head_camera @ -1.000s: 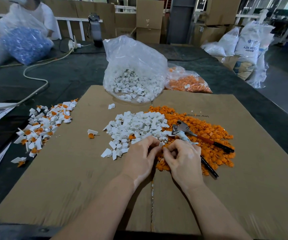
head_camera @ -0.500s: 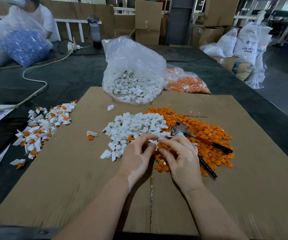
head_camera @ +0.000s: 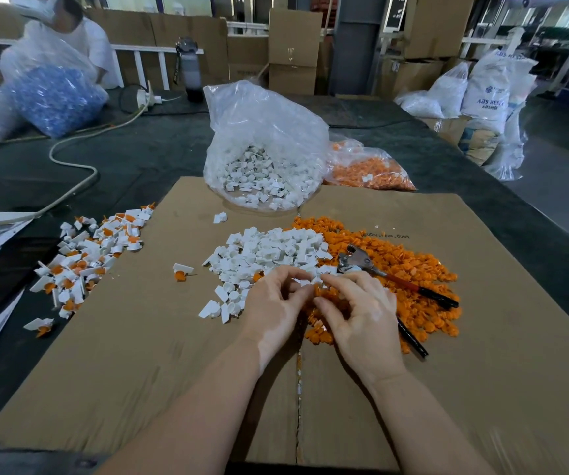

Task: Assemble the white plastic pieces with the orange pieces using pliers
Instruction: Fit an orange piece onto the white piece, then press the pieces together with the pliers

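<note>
A heap of loose white plastic pieces lies mid-cardboard, touching a wider heap of orange pieces on its right. Pliers with dark handles rest untouched on the orange heap. My left hand and my right hand meet at the seam of the two heaps, fingertips together. Between them they pinch a small white piece with an orange piece just under it. Which hand holds which is partly hidden by the fingers.
Joined white-and-orange parts are piled at the cardboard's left edge; one lies alone. Behind stand a clear bag of white pieces and a bag of orange pieces. A cable and a person with a blue-filled bag are far left.
Both hands have shifted slightly forward toward the heaps, and the fingertips have drawn closer around the small pieces. The pliers have not moved.
</note>
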`<state>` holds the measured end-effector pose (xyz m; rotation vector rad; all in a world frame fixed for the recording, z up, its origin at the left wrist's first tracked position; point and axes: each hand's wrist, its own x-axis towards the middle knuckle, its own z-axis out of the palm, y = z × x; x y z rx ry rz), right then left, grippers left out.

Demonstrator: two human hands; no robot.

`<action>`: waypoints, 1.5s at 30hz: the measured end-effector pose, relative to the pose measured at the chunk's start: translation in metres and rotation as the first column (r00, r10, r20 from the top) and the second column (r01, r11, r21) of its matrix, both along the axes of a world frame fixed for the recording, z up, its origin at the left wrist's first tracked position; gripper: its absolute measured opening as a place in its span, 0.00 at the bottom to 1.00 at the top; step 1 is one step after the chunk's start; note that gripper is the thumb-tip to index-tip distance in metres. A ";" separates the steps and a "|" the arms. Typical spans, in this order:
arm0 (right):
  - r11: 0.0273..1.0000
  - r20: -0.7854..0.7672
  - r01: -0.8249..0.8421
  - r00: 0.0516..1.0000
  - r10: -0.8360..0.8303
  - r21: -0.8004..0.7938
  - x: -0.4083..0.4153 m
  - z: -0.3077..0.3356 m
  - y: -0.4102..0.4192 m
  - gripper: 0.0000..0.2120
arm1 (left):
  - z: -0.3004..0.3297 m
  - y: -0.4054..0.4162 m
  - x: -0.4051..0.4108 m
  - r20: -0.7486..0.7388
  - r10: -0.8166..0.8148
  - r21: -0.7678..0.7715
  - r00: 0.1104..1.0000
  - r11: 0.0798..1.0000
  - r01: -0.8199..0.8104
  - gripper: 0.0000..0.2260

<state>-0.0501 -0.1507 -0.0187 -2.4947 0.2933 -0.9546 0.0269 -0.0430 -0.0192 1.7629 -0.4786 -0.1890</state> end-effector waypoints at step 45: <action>0.878 -0.584 -0.074 0.720 0.375 0.473 0.004 0.071 -0.016 0.16 | 0.038 -0.014 0.023 -0.474 0.158 -0.269 0.866 0.911 -0.313 0.03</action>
